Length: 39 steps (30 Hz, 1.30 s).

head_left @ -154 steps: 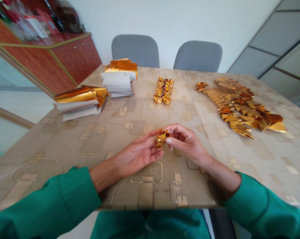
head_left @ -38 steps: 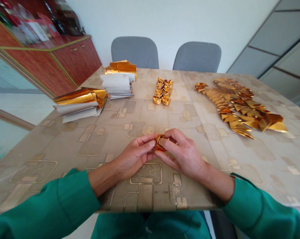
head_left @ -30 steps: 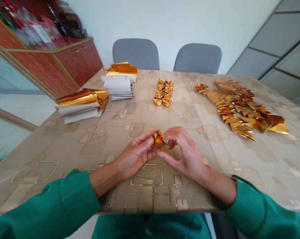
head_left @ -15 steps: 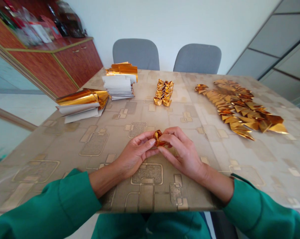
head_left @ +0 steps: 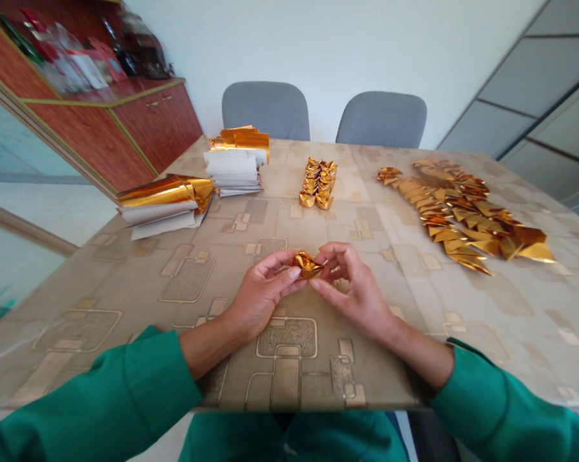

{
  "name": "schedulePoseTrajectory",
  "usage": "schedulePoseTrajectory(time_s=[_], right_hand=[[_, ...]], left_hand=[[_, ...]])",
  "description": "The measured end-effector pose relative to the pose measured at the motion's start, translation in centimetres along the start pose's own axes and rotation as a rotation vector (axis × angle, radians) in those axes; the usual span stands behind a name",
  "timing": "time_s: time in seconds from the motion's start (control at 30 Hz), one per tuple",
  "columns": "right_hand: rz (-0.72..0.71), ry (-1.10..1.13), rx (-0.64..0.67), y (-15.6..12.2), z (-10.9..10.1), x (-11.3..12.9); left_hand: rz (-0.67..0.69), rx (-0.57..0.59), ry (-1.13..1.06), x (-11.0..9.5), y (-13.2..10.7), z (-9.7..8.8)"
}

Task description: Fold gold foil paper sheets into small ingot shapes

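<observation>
A small folded gold-foil paper ingot (head_left: 308, 264) is between my hands, above the patterned tablecloth near the middle of the table. My left hand (head_left: 265, 289) pinches its left end between thumb and fingers. My right hand (head_left: 354, 289) is curled around its right end, with the index finger and thumb at the pointed tip. Beyond them, finished-looking gold paper ingots (head_left: 318, 184) stand nested in two short rows. To the right lie long overlapping rows of folded gold paper pieces (head_left: 462, 208).
Stacks of gold-and-white paper sheets (head_left: 234, 170) and a fanned paper pile (head_left: 167, 202) sit at the left of the table (head_left: 193, 346). Two grey chairs (head_left: 266, 110) stand behind the far edge. A wooden cabinet (head_left: 145, 119) with bottles is at back left.
The ingot has opened into a wider boat shape and shows more between my hands. My right fingers have drawn back slightly to its right tip. The view has shifted a little.
</observation>
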State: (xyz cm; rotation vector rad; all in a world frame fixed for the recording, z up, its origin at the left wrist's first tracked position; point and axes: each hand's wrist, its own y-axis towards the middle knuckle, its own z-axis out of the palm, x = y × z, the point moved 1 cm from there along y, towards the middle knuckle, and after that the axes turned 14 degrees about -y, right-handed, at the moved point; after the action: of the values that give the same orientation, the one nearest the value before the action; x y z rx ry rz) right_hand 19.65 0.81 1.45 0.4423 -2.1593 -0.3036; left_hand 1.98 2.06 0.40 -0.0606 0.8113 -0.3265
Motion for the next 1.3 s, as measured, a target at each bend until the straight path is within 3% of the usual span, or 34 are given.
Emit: schedulePoseTrajectory(time_s=[0.17,0.43,0.6,0.73,1.0,1.3], right_hand=[[0.104,0.021,0.031,0.4,0.4,-0.8],[0.017,-0.144,-0.082,1.9,-0.8,-2.4],[-0.168,-0.232,-0.020,1.9,-1.4,-1.2],[-0.144,-0.143,-0.014,1.3,-0.9,-0.2],[-0.126,-0.090,-0.015,0.8,-0.8,-0.6],[-0.383,-0.380,0.056,0.8,-1.5,0.1]], left_hand=[[0.109,0.030,0.261,-0.1,0.5,-0.3],[0.314,0.081,0.649,-0.4,1.7,-1.5],[0.307,0.196,0.624,-0.5,2.3,-1.5],[0.291,0.313,0.664,-0.4,1.7,-1.2],[0.381,0.298,0.779,-0.2,0.8,-0.8],[0.244,0.330,0.660,-0.4,0.4,-0.4]])
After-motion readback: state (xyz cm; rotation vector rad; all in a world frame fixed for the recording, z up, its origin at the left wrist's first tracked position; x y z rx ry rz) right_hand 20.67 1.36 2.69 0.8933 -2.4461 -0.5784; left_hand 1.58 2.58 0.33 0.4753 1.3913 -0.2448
